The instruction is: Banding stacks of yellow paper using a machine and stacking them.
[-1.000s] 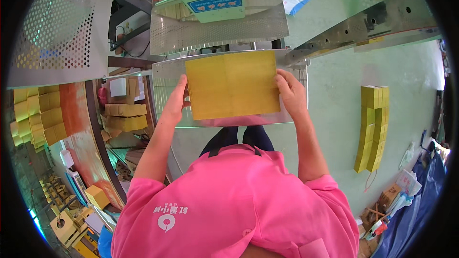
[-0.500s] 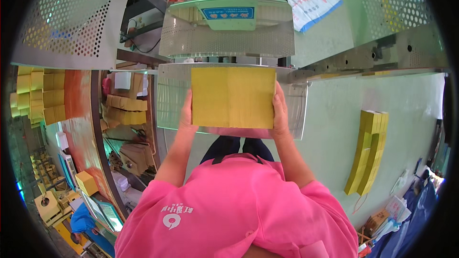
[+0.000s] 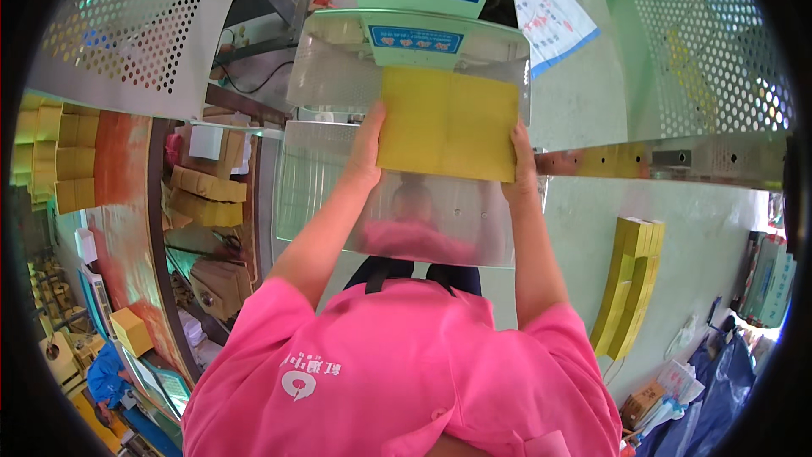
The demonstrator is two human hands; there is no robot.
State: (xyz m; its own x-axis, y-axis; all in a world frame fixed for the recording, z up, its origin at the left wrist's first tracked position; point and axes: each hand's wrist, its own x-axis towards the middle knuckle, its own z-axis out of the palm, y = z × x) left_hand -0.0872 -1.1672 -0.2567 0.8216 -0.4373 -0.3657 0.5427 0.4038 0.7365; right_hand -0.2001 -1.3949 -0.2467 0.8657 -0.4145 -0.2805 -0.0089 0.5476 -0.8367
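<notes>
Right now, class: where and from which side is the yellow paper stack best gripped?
Grip the yellow paper stack by its two short side edges, one palm from each side, as the left hand and right hand do: it is flat, wide and square-edged on the shiny metal tray.

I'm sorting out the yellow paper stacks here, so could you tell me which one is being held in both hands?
It is the flat yellow stack at the machine's shiny metal tray, gripped by the left hand and right hand. The other yellow stacks lie untouched at the right.
</notes>
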